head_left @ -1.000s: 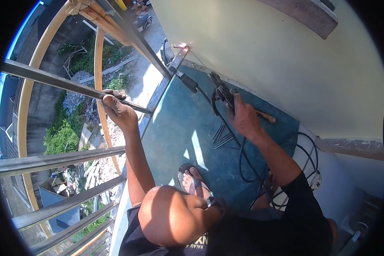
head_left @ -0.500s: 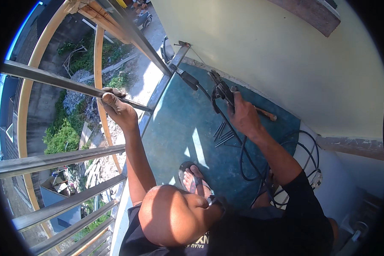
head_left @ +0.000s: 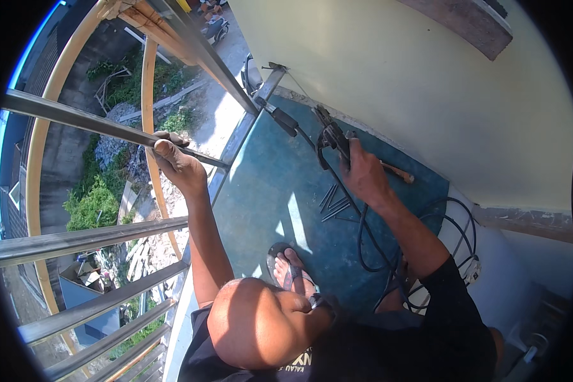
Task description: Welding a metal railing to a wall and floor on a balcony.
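At the far left, a curved wooden pole [head_left: 39, 153] is seen beyond a long metal bar [head_left: 83, 120], below which more metal rails [head_left: 89, 242] are set in a row. The bar is grasped near its right end by the left hand [head_left: 181, 168] — thumb on the near side, the other fingers wrapped around it. That end is met by a metal frame [head_left: 238, 140] along the edge of the teal floor [head_left: 254, 191]. A sandalled foot [head_left: 289, 267] is planted lower down. At the frame's far corner, by the wall [head_left: 388, 83], a small dark metal piece [head_left: 275, 66] is seen; toward it a thin rod [head_left: 298, 86] is pointed from a black electrode holder [head_left: 331, 137] — whether they touch cannot be told. The holder is gripped above the floor by the right hand [head_left: 366, 173], its fingers closed around the handle. Loose dark rods [head_left: 338, 207] are scattered below, beside a looped black cable [head_left: 361, 240]. Farther right, a wooden stick [head_left: 399, 172] is partly hidden by the right hand.
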A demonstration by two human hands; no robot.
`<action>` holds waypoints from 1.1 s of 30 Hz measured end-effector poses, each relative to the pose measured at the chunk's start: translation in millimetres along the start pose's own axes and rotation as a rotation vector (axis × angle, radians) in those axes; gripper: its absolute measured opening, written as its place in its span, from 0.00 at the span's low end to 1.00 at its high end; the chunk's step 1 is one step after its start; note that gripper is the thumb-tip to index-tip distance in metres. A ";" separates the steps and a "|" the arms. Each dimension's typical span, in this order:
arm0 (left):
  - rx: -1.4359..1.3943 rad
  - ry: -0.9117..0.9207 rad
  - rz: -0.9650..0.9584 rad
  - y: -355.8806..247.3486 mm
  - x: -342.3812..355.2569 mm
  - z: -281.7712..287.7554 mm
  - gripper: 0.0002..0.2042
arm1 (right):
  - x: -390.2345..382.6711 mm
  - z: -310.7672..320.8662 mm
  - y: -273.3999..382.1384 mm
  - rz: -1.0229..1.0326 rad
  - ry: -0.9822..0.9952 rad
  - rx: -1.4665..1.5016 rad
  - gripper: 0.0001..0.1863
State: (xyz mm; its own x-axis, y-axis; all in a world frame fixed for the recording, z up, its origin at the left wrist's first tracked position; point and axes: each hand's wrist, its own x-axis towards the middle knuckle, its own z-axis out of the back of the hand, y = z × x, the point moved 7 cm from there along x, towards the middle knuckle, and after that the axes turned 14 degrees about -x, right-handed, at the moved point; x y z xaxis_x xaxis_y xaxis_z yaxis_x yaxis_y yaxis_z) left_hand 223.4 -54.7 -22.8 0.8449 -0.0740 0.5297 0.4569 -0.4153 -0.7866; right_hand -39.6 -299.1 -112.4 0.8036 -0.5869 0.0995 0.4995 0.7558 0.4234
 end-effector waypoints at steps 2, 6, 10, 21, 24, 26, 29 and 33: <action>0.008 0.019 -0.009 -0.9 0.0 -1.2 0.24 | -0.8 -0.1 0.9 -0.001 -0.001 0.004 0.20; 0.020 0.005 0.000 -1.3 -1.4 -0.3 0.24 | -2.9 0.4 0.2 -0.055 -0.023 0.165 0.17; 0.031 0.010 0.008 -1.3 -1.7 -0.8 0.24 | -5.0 -2.2 9.2 0.021 0.018 -0.230 0.18; -0.027 0.008 0.015 0.5 -0.5 -0.7 0.24 | -5.2 4.3 0.2 -0.216 0.205 0.408 0.12; -0.011 0.029 -0.012 -2.2 -0.1 -2.0 0.24 | -5.3 1.7 -5.8 -0.280 0.244 0.612 0.11; -0.002 0.020 -0.010 -2.1 0.1 -1.5 0.24 | -3.0 16.6 0.1 -0.108 0.085 0.331 0.10; -0.022 0.005 -0.006 -0.7 1.0 -1.3 0.24 | 1.1 31.3 12.9 0.045 -0.025 -0.163 0.10; -0.055 -0.015 0.015 0.7 -1.2 0.9 0.23 | 24.1 39.5 4.2 -0.208 0.154 0.379 0.11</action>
State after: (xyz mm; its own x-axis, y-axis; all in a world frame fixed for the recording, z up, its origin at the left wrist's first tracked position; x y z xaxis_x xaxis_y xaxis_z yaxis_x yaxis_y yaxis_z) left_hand 223.0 -54.1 -24.3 0.8559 -0.0669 0.5128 0.4286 -0.4633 -0.7757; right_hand -30.9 -321.5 -72.7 0.7520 -0.6429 -0.1457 0.5249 0.4503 0.7223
